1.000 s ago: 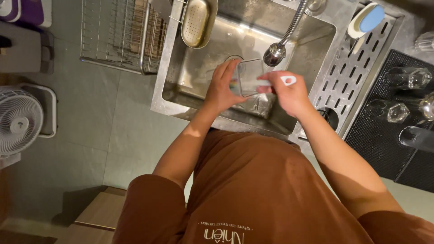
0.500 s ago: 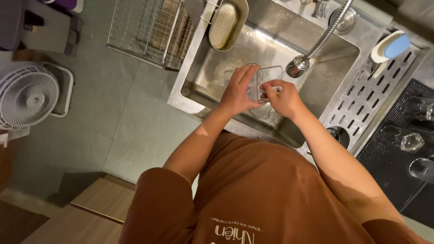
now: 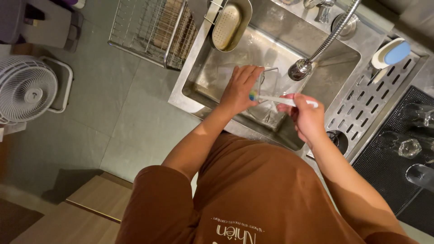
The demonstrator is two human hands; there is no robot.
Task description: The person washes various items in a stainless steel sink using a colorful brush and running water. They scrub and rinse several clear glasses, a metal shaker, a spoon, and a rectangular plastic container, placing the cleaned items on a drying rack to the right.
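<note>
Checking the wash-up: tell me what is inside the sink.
Inside the sink, the left hand holds a clear glass; the right hand works a white brush into it. The faucet head hangs above. Hands cover the drain.

Right hand (image 3: pixel 304 118) now drawn back from the glass (image 3: pixel 266 90) (white brush (image 3: pixel 282 100) mostly out); hands apart

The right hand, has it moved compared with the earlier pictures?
Yes. The right hand has drawn back from the glass, away from the left hand, pulling the brush out toward the drain rack.

Grey tiled floor (image 3: pixel 113 117), white fan (image 3: pixel 26 89), wire rack (image 3: pixel 153 27), warm dim light.
</note>
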